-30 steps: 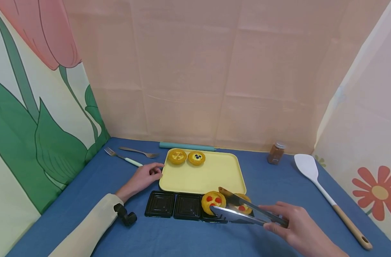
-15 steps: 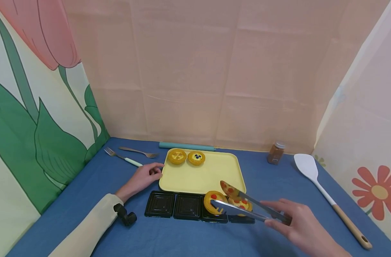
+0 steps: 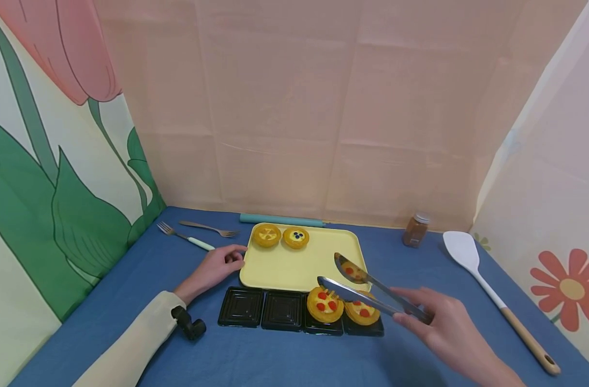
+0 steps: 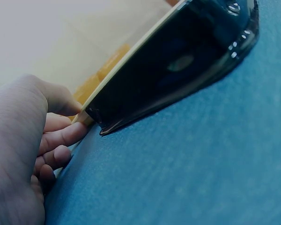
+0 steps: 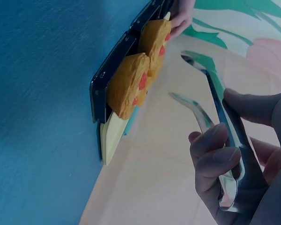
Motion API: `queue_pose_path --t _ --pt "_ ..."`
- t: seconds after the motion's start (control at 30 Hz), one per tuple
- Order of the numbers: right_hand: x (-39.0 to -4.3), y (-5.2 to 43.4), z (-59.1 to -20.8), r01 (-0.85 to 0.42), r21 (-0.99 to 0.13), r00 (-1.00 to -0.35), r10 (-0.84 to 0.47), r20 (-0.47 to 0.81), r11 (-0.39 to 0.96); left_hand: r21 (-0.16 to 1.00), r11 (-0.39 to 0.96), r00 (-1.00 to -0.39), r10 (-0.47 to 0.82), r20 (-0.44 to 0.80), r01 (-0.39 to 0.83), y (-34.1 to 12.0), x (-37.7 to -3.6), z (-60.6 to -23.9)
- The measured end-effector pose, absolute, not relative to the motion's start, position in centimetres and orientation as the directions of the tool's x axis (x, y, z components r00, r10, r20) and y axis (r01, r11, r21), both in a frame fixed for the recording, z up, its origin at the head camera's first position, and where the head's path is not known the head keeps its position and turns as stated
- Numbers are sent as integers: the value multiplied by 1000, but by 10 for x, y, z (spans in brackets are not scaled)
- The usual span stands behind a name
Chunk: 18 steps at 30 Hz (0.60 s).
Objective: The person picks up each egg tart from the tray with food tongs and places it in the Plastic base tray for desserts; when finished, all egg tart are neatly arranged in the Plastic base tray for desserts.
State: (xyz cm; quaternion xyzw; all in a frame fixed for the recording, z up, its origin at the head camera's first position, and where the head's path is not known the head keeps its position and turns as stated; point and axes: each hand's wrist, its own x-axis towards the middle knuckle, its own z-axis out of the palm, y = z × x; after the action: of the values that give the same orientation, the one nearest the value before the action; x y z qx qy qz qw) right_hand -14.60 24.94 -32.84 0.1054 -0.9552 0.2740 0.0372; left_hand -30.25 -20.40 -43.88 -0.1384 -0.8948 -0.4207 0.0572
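Observation:
In the head view, my right hand grips a pair of metal tongs, their tips apart with nothing between them. Just under them, two egg tarts with red topping, a left one and a right one, sit in the two right compartments of a black tray. Its two left compartments hold nothing. Behind it lies a yellow tray with a plain-topped tart and a blueberry-topped tart. My left hand pinches the yellow tray's left edge between thumb and fingers.
Two forks, one with a pale green handle and one plain, lie at the left. A teal stick lies behind the yellow tray. A spice jar stands at the back right, near a white spatula with a wooden handle.
The tongs have lifted off the left red-topped tart and moved up and back, leaving it in its black compartment. My left hand has kept its place.

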Motion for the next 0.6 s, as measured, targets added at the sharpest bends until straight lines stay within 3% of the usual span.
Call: queue_pose_path --t 0.6 --pt "-177 225 -323 -349 -409 -923 -235 305 843 739 597 -950 214 227 311 -204 -302 -438"
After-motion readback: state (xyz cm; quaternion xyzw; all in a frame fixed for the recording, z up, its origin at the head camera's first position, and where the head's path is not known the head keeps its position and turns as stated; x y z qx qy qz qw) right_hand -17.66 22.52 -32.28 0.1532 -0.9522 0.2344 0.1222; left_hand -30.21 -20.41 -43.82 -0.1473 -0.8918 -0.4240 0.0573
